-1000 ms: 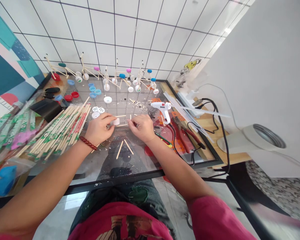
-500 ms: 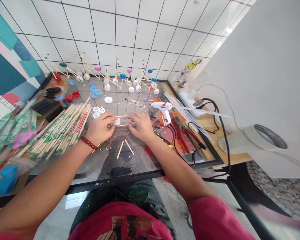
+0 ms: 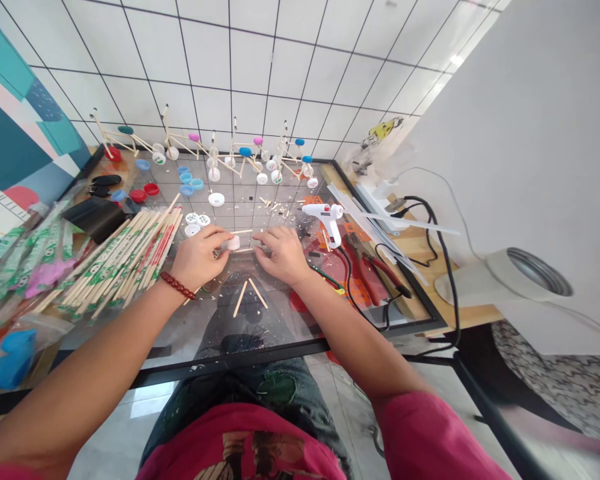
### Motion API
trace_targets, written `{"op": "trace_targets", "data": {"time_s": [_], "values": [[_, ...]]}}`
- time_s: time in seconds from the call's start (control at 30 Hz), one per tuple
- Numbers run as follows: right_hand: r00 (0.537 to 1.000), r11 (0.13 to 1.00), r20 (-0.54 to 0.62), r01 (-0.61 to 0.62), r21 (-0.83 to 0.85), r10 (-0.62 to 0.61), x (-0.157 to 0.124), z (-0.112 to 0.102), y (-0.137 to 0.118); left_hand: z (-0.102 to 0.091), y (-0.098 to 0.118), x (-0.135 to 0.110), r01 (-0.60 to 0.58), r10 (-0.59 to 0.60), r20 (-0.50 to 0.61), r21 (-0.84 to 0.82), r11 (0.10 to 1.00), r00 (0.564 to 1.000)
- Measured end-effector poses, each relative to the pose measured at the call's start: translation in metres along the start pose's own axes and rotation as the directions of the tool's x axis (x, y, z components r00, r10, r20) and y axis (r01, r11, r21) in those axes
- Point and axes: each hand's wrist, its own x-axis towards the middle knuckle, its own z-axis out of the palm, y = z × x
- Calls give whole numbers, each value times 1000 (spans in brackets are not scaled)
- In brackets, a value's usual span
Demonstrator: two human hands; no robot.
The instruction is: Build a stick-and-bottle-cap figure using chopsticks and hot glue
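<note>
My left hand (image 3: pixel 201 258) pinches a white bottle cap (image 3: pixel 234 243) on its side, between thumb and fingers. Two short pieces of wooden stick (image 3: pixel 241 232) run from beside the cap toward my right hand (image 3: pixel 281 253). That hand rests low over the glass, thumb and forefinger curled at the stick ends; what lies between those fingertips is too small to make out. Nearer my body, two more cut sticks (image 3: pixel 241 299) form an upside-down V on the glass tabletop (image 3: pixel 280 327). White caps (image 3: pixel 198 221) lie just beyond my left hand.
Small stick-and-cap bicycle models (image 3: pixel 230 157) line the wall. Wrapped chopsticks (image 3: pixel 125 260) pile up at left, near blue caps (image 3: pixel 197 183) and red caps (image 3: pixel 151 189). On the right are a white glue gun (image 3: pixel 325 212), clear glue sticks (image 3: pixel 365 220), red-handled pliers (image 3: pixel 367 270) and black cables.
My right hand has shifted very slightly left, toward the cap. The left hand keeps its pinch on the cap, and everything else stays put.
</note>
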Motion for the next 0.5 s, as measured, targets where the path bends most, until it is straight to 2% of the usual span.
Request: {"op": "trace_targets", "data": {"time_s": [0.5], "values": [[1000,1000,23,6,15,-6,0,-4,-2,0,1,0,7,-7,-14,-4,1000,1000]]}}
